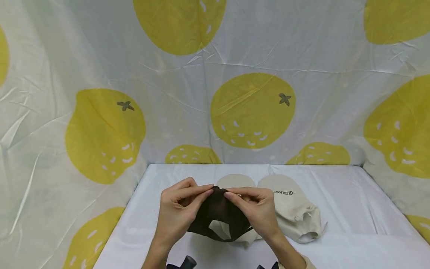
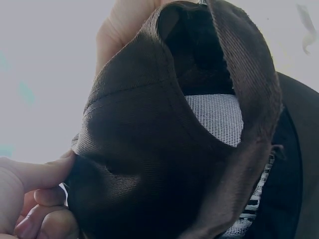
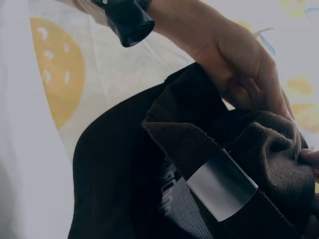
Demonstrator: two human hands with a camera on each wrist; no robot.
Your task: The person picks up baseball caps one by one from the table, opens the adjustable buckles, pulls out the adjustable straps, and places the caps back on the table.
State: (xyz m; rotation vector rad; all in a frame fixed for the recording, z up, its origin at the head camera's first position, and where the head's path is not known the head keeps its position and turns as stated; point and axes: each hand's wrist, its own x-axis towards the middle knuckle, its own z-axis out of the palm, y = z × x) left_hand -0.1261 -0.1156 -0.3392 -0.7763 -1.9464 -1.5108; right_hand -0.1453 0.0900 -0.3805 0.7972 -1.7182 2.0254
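A dark brown baseball cap [image 1: 215, 209] hangs between the two hands above the table. My left hand [image 1: 178, 207] pinches the top of its crown between thumb and index finger. Close beside it, my right hand [image 1: 258, 209] pinches the crown the same way. The rear opening and its strap [image 2: 254, 89] face me, and a flat metal buckle [image 3: 223, 184] shows on the strap in the right wrist view. White mesh lining [image 2: 219, 117] is visible inside. The brim [image 3: 109, 159] points away from me.
Two beige caps lie on the white-covered table [image 1: 349, 209]. One beige cap [image 1: 235, 180] is partly hidden behind the dark cap and hands; the other beige cap [image 1: 292, 205], with dark lettering, lies to the right. A lemon-print curtain [image 1: 181, 108] surrounds the table.
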